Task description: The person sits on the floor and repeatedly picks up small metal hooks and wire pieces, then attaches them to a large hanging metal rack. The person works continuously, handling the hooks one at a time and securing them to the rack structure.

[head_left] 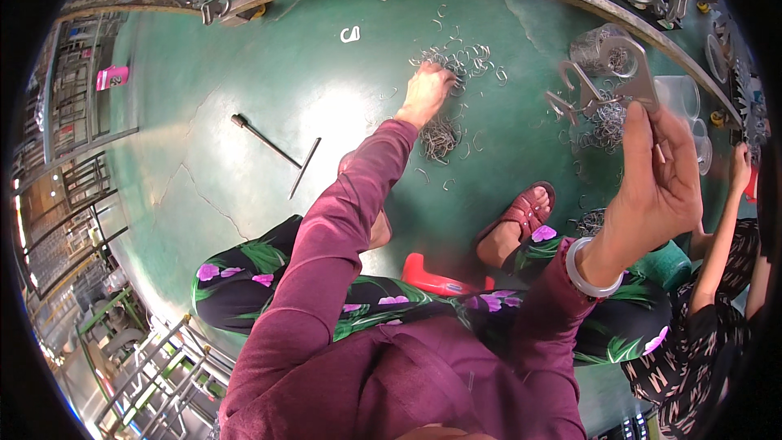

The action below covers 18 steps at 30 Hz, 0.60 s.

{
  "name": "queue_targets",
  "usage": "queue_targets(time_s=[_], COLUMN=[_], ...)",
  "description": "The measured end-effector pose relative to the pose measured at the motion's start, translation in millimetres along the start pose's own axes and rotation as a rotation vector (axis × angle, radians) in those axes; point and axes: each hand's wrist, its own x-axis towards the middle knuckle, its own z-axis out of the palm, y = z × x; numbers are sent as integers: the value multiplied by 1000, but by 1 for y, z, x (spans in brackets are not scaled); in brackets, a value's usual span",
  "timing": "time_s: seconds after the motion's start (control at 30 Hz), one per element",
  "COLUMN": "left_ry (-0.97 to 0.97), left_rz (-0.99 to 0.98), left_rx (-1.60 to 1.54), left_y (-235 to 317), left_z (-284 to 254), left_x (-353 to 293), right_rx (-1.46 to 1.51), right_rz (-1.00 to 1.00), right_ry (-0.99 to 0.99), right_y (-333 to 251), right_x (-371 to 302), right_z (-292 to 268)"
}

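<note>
Large metal hook plate [647, 85] is pinched between right hand's [664, 175] thumb and fingers, off its far side; smaller hook [577, 77] is linked left. Left hand's [428, 96] fingers are set in wire-hook pile [472, 59] on green floor [318, 73]; grip on any can't be told. Print is seen on pink container [112, 77], far left, and co-worker's clothing [688, 358], right.

I see a flat, silvery hook plate [644, 81] raised at right, pinched in the right hand [658, 169], with hooked metal pieces [575, 85] apparently linked on its left. Far, near centre, the left hand [426, 94] touches a loose scatter of curved wire pieces [475, 59]; a denser heap [440, 140] lies nearer.
</note>
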Motion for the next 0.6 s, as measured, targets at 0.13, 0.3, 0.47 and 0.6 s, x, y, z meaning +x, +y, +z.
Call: queue_targets(time_s=[0.13,0.3,0.47,0.6], left_ry=[24,37,114,90], left_rz=[3,-30,39,157], left_rx=[39,86,89,109], left_y=[0,-14,-15,-3], left_z=[9,5,-8,-1], left_x=[1,-7,-10,-4], right_rx=[-4,-61,-44,-35], right_rz=[5,-31,-24,-1], right_ry=[-1,-6,30,25], right_y=[5,13,16,12], right_x=[4,8,10,9], right_z=[-5,-14,-18,-16])
